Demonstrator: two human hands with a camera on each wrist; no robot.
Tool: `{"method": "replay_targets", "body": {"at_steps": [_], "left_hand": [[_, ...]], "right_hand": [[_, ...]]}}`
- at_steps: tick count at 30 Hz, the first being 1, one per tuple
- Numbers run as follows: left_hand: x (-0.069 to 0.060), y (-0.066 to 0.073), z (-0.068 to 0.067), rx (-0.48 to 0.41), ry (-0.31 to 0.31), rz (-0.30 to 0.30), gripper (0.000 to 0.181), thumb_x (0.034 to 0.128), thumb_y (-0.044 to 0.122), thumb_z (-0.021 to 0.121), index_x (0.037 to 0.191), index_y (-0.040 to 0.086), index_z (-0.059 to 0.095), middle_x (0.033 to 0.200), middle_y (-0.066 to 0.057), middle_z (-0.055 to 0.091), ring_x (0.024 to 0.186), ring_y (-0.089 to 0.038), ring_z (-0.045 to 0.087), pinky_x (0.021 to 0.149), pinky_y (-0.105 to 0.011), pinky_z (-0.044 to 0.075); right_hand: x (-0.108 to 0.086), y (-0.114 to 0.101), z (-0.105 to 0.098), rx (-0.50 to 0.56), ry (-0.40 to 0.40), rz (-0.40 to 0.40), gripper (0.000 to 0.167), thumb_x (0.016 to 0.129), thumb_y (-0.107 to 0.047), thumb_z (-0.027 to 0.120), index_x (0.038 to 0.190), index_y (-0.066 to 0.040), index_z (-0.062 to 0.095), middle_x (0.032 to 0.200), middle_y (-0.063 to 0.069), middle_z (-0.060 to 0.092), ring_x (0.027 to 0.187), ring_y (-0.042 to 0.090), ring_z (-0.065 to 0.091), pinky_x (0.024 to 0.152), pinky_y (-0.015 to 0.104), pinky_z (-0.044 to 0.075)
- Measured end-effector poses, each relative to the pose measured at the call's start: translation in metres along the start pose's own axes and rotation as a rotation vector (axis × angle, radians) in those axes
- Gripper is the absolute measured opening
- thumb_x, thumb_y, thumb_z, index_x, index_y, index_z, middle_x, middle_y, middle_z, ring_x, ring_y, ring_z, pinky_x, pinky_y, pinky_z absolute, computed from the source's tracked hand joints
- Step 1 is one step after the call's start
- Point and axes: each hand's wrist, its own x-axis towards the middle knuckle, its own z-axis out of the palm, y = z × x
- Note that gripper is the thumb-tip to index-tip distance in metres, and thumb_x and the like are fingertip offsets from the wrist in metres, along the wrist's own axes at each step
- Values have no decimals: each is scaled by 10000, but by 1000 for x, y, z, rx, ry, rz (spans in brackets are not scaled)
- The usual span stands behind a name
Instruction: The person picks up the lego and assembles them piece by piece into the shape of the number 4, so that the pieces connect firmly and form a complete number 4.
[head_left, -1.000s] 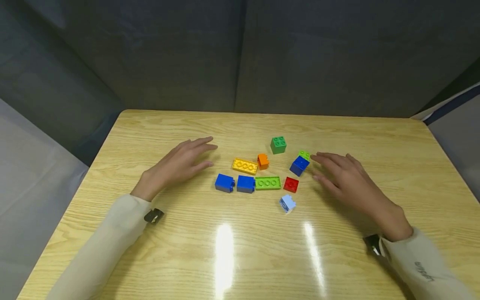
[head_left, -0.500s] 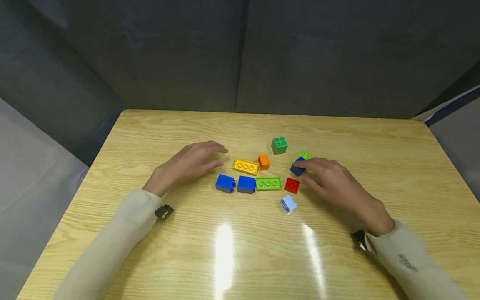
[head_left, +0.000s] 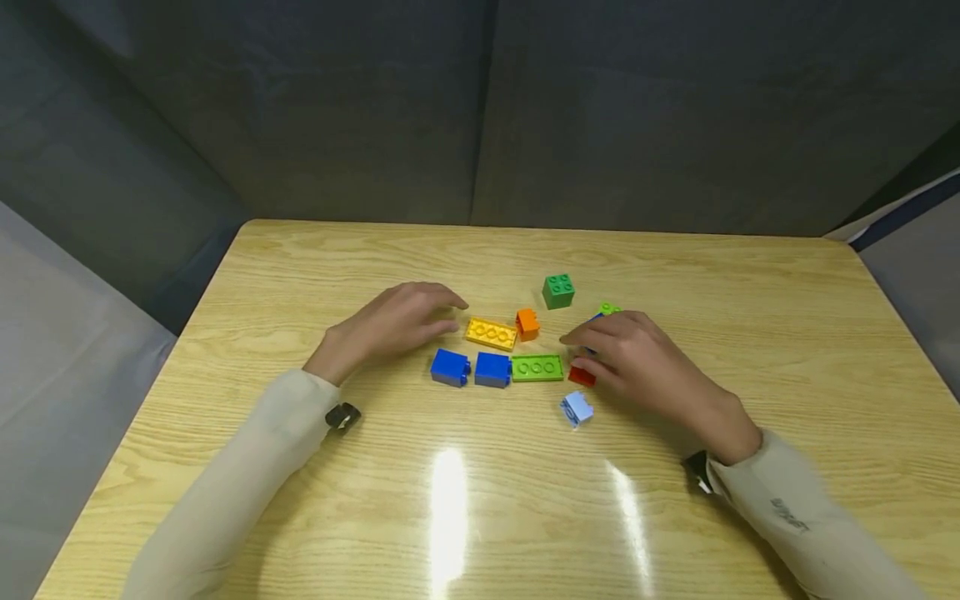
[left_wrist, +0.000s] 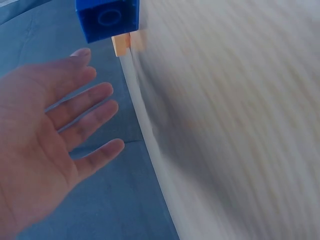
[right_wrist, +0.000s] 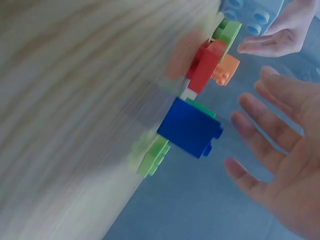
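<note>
My left hand [head_left: 397,323] hovers left of a yellow plate [head_left: 491,333], its fingertips close to the plate's end. In the left wrist view its fingers are spread and hold nothing. My right hand [head_left: 648,362] is over the right side of the group, fingers reaching left with nothing between them. It mostly covers a blue brick [right_wrist: 187,127] and partly hides a red brick [head_left: 582,377]. A small lime brick [head_left: 610,309] shows just behind its knuckles. To its left lie a long lime plate [head_left: 537,367] and a pale blue brick [head_left: 577,408].
Two more blue bricks, a left one [head_left: 450,367] and a right one [head_left: 492,369], sit in front of the yellow plate. An orange brick [head_left: 527,324] and a green brick [head_left: 558,291] stand farther back. A dark curtain [head_left: 480,117] hangs behind the wooden table [head_left: 337,517].
My right hand has moved left, over the blue and red bricks. The left hand has shifted right, closer to the yellow plate. The bricks have stayed in place.
</note>
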Motion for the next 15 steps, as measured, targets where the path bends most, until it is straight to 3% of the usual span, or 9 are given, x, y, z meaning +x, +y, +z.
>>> {"method": "replay_targets", "body": {"at_steps": [7,15], "left_hand": [[11,3,2,-4,-22,7,342,1041,226,668,1330,45,696,1351,-95,680,1261,-260,626,1100,-432,477],[15,6,6,-30,-61,12,350,1035,197,673,1356,58,685,1354,-79,680,1233,-225,636,1077,-412,494]], "right_hand": [[6,-4,7,21,15,-58,255,803,-36,883,1039,-83,798,970,26,768,920,245,701,984,625,480],[13,-8,9,52,-73,-43,269,821,-59,880,1075,-72,794,995,37,773,907,208,712,1006,631,475]]}}
